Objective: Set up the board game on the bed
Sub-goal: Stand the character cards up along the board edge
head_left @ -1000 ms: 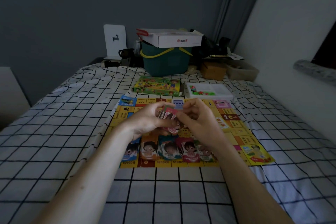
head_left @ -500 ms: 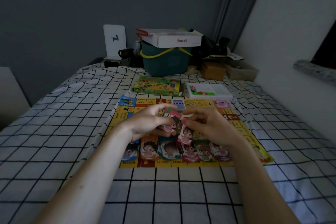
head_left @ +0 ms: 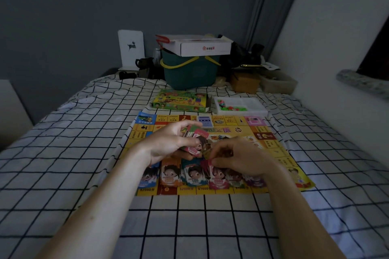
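Six piles now line the board (head_left: 271, 149); right hand (head_left: 242, 159) has dropped, fingers pinching a pink note (head_left: 207, 163) onto its pile, left hand (head_left: 170, 143) still clutching the stack (head_left: 194, 139).

The right hand (head_left: 242, 157) hides part of the row of banknote stacks (head_left: 202, 174); board (head_left: 273, 151) lettering is unreadable.

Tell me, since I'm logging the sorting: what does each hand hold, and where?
The left hand grips a stack of play-money notes by its left end. The right hand pinches one pink note at its upper edge, over the pink pile.
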